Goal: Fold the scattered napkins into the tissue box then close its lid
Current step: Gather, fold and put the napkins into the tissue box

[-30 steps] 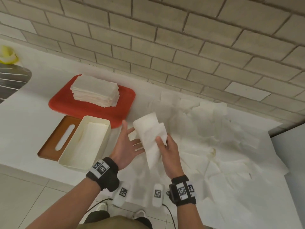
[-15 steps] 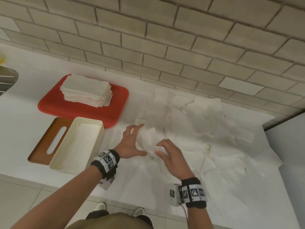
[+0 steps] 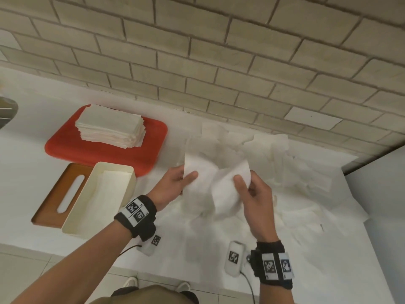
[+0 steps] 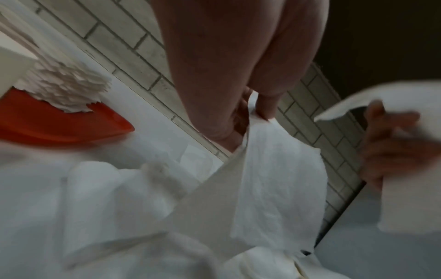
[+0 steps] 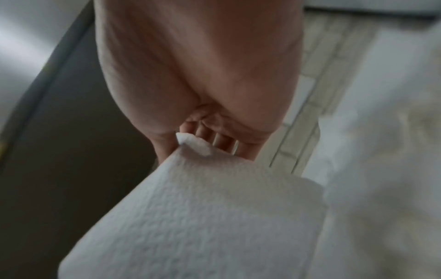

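Both hands hold one white napkin [image 3: 215, 183] up above the pile of scattered napkins [image 3: 285, 194]. My left hand [image 3: 184, 176] pinches its left edge between thumb and fingers, and the left wrist view shows that pinch on the napkin [image 4: 274, 169]. My right hand [image 3: 245, 183] pinches the right top corner, with the napkin [image 5: 203, 217] hanging below the fingers. The cream tissue box [image 3: 87, 218] stands open at the left with folded napkins inside. Its brown slotted lid [image 3: 54, 198] lies flat beside it.
A red tray [image 3: 105, 154] behind the box carries a stack of folded napkins [image 3: 111, 128]. A brick wall [image 3: 219, 62] runs along the back. The counter's front edge [image 3: 65, 249] is near my body, and a grey surface [image 3: 383, 194] borders the right.
The hands dipped to the pile, then rose holding a napkin stretched between them. The left hand, earlier flat and open, now pinches the napkin's left edge.
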Available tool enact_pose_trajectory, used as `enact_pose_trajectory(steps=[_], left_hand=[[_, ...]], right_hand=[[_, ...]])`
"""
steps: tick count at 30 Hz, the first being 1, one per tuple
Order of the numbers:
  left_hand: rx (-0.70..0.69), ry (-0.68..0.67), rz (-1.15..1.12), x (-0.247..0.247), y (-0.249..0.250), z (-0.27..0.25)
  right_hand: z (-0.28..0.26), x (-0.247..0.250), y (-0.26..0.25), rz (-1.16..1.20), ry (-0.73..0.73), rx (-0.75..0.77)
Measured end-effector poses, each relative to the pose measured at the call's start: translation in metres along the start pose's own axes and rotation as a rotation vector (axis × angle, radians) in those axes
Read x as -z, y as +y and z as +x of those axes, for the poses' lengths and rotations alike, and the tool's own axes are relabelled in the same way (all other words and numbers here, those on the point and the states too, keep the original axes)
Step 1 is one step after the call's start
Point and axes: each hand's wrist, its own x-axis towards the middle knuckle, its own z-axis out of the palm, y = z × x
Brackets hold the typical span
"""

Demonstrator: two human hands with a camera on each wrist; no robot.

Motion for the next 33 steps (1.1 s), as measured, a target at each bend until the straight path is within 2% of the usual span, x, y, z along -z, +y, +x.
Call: enact_pose_trajectory(steps=[2, 4, 6, 11, 15, 20, 22, 24, 26, 28, 30, 33], left_hand=[[0.077, 0.003, -0.102, -0.002, 0.002, -0.01], [0.121, 0.002, -0.185, -0.004, 0.006, -0.019], [0.125, 0.001, -0.257, -0.002, 0.009, -0.028], [0.128, 0.024, -0.321, 0.018, 0.007, -0.044], [0.148, 0.015, -0.375, 0.032, 0.009, -0.059], [-0.001, 0.092, -0.214, 0.052, 0.004, -0.07], [-0.011, 0.113, -0.201, 0.061, 0.001, -0.073], [-0.01, 0.1, -0.212, 0.068, 0.002, -0.077], [-0.018, 0.096, -0.219, 0.074, -0.001, -0.079], [-0.01, 0.118, -0.27, 0.077, -0.003, -0.08], [0.024, 0.17, -0.39, 0.078, -0.005, -0.081], [0.06, 0.227, -0.562, 0.078, -0.002, -0.081]], right_hand=[[-0.011, -0.024, -0.011, 0.232, -0.018, -0.049], [-0.015, -0.047, -0.016, 0.318, -0.04, -0.074], [-0.016, -0.065, -0.011, 0.228, -0.016, -0.087], [-0.022, -0.109, 0.008, -0.104, 0.205, -0.04], [-0.024, -0.14, 0.011, -0.185, 0.193, 0.01], [-0.032, -0.166, 0.006, -0.31, 0.18, -0.015], [-0.037, -0.168, 0.001, -0.244, 0.202, -0.072], [-0.043, -0.168, -0.001, 0.035, 0.139, -0.168], [-0.051, -0.167, 0.005, 0.359, 0.018, -0.329], [-0.061, -0.171, 0.015, 0.514, -0.079, -0.443], [-0.071, -0.175, 0.025, 0.518, -0.149, -0.459], [-0.081, -0.175, 0.041, 0.367, -0.243, -0.378]])
